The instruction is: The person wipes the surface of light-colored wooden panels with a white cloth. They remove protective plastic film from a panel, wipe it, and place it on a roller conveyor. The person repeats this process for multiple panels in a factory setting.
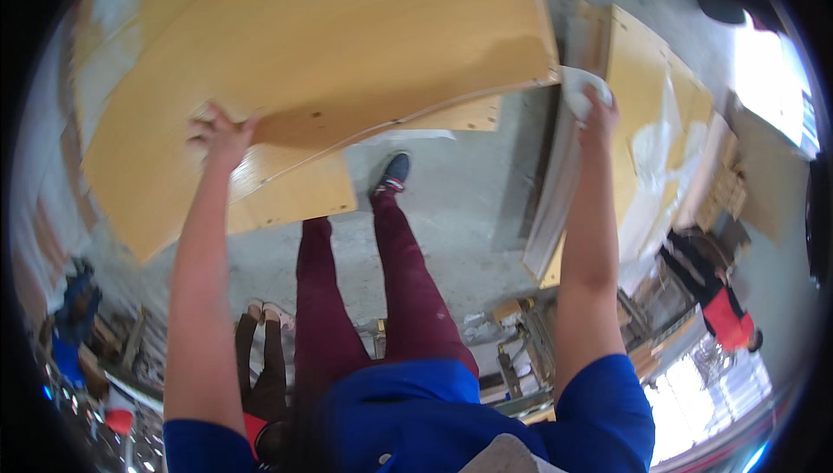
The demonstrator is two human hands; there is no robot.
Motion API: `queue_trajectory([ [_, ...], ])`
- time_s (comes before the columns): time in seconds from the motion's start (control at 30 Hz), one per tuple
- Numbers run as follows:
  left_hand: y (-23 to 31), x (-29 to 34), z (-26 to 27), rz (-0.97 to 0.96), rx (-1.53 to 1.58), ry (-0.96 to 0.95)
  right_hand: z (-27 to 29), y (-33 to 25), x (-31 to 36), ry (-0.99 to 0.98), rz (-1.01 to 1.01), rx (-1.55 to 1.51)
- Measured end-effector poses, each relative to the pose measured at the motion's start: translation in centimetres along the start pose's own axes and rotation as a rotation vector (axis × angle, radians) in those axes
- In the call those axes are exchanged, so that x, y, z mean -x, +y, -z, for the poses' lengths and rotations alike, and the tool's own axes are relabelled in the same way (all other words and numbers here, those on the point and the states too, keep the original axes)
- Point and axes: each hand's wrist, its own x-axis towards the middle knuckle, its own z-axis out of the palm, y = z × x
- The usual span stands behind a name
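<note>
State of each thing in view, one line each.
Left hand: open, fingers bent, at the top panel; contact unclear
Right hand: closed on the white wad
White wad: gripped, by the top panel's corner; cloth or paper, cannot tell
Top panel: partly overlapping a lower one
Lower panel: partly covered
Panels at right: partly covered by white film

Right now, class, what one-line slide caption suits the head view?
Left hand at a large yellow board, right hand holding a white cloth-like piece beside the board's corner.
</note>
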Motion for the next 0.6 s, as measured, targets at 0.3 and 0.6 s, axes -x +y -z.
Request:
queue_trajectory([
  [0.3,-5.1,-2.1,4.4,0.488,0.334,-0.185,-12.5,-4.1,11.2,-0.672,-0.496,-1.076],
  [0.6,-4.2,-1.6,4.5,0.44,0.276,-0.259,-34.7,-10.2,14.2,-0.471,-0.069,-0.14],
])
